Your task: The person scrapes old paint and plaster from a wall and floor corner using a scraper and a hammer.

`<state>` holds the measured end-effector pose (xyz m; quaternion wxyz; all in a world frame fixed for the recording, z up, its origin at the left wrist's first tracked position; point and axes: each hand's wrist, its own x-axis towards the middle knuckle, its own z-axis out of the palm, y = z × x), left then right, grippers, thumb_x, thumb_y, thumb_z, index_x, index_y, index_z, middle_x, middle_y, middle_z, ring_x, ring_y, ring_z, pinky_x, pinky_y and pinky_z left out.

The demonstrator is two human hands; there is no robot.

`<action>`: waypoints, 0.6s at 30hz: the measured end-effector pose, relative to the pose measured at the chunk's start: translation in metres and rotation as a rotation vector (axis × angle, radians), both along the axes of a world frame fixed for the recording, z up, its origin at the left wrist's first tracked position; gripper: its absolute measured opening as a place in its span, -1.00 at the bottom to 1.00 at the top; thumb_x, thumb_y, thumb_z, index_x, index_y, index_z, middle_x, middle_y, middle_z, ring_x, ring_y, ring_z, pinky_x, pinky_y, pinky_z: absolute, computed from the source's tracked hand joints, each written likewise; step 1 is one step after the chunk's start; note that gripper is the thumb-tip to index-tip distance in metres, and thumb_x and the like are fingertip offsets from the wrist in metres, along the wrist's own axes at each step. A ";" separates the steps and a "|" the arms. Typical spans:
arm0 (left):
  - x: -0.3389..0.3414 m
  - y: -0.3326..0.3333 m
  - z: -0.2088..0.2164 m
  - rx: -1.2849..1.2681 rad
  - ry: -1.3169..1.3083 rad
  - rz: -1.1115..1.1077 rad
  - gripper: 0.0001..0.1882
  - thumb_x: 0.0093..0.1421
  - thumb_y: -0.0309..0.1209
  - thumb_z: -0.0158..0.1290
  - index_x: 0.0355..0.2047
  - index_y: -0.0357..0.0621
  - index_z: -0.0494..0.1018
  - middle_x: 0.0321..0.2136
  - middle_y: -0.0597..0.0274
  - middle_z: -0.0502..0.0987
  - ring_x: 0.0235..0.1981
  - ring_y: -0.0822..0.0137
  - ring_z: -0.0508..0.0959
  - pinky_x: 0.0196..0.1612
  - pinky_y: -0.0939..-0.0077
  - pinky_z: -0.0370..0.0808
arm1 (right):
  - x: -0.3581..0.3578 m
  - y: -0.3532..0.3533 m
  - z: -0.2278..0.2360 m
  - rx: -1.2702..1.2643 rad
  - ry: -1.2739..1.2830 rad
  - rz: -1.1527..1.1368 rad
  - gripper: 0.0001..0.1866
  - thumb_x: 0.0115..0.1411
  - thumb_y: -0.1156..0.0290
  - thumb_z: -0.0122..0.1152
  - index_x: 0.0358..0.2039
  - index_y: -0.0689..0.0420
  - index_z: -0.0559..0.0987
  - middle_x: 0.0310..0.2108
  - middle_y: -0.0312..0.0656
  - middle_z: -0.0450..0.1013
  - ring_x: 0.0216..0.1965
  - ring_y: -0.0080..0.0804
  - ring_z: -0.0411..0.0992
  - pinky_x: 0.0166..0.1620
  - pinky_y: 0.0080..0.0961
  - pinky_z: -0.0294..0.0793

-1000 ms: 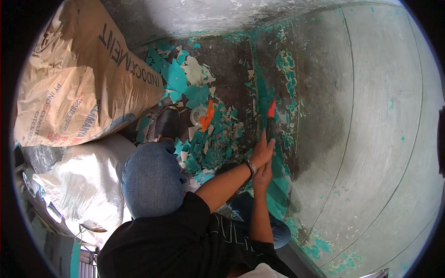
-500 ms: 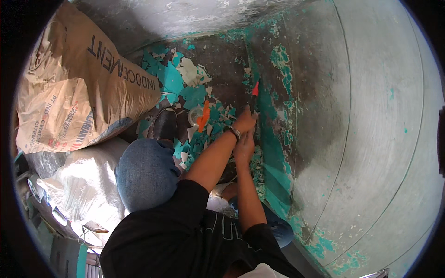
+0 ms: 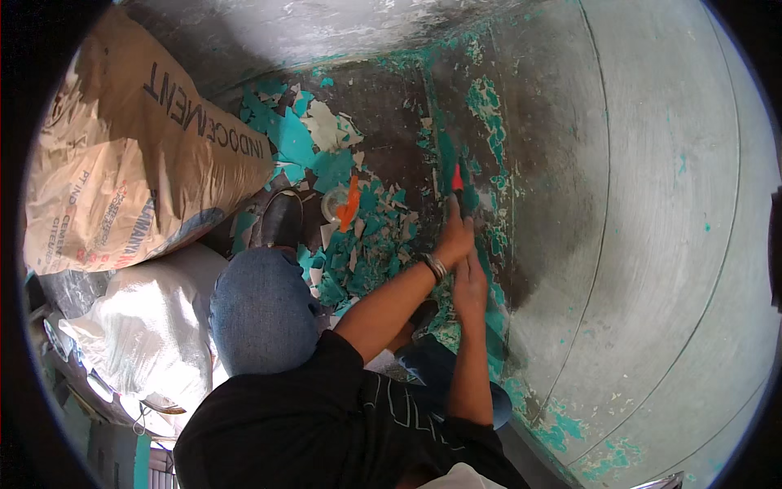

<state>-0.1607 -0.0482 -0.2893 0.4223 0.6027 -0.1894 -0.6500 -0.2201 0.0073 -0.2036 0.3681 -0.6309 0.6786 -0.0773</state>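
Observation:
I crouch beside a grey wall with patches of teal paint. My left hand, with a metal bracelet on its wrist, is shut on a scraper with a red and black handle, whose blade presses against the wall's lower part. Just behind it, my right hand rests along the same tool or against the wall; its grip is hidden. Teal and white paint flakes cover the dark floor below the hands.
A large brown paper sack lies at the left, above a white woven bag. My knee in blue jeans and a dark shoe sit between sacks and wall. An orange-handled tool lies among the flakes.
Both hands and the scraper have moved farther along the wall, away from my body. The view has shifted with them.

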 end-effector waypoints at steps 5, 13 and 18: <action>0.051 -0.050 -0.041 -0.014 0.142 0.044 -0.25 0.27 -0.37 -0.17 0.35 -0.16 -0.31 -0.33 -0.02 0.44 -0.45 0.22 0.45 -0.43 0.31 0.41 | 0.058 -0.058 -0.020 0.041 0.030 0.023 -0.50 0.31 0.27 -0.21 0.25 0.09 0.23 0.08 0.14 0.34 0.03 0.15 0.34 0.03 -0.19 0.33; 0.045 -0.069 0.024 -0.295 0.536 0.376 -0.26 0.30 -0.39 -0.17 0.36 -0.05 -0.33 -0.43 0.24 0.36 -0.46 0.40 0.39 -0.47 0.48 0.41 | 0.044 -0.065 0.032 -0.287 0.028 0.192 -0.47 0.25 0.37 -0.11 0.24 0.13 0.21 0.07 0.15 0.33 0.05 0.14 0.33 0.02 -0.17 0.35; 0.009 -0.016 -0.028 -0.296 -0.292 0.405 -0.37 0.31 -0.34 -0.19 0.32 -0.27 -0.11 -0.42 0.18 0.41 -0.48 0.31 0.41 -0.39 0.38 0.43 | 0.054 -0.034 0.024 -0.137 0.113 0.136 -0.50 0.25 0.41 -0.09 0.22 0.11 0.27 0.03 0.11 0.38 0.04 0.03 0.38 0.00 -0.30 0.37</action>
